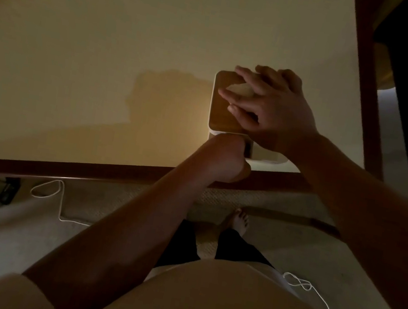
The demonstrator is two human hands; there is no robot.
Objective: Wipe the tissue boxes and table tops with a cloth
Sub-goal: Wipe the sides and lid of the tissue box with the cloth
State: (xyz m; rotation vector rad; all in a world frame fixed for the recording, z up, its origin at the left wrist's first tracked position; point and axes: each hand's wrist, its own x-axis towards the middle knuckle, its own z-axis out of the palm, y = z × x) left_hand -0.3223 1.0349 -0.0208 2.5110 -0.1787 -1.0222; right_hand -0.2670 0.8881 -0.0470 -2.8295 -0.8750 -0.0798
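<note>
One tissue box point(221, 115) is counted, with one tissue point(238, 89) seen at its lid. One table top point(100, 56) is shown. Two hands are seen: one left hand point(227, 155) and one right hand point(275, 109). Two white cords point(60, 200) point(310, 288) and one bare foot point(238, 222) are counted on the carpet point(297, 251).

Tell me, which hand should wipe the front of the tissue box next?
Probably the left hand: it is curled right against the near side of the tissue box. The right hand lies flat on the lid, seemingly steadying it.
</note>
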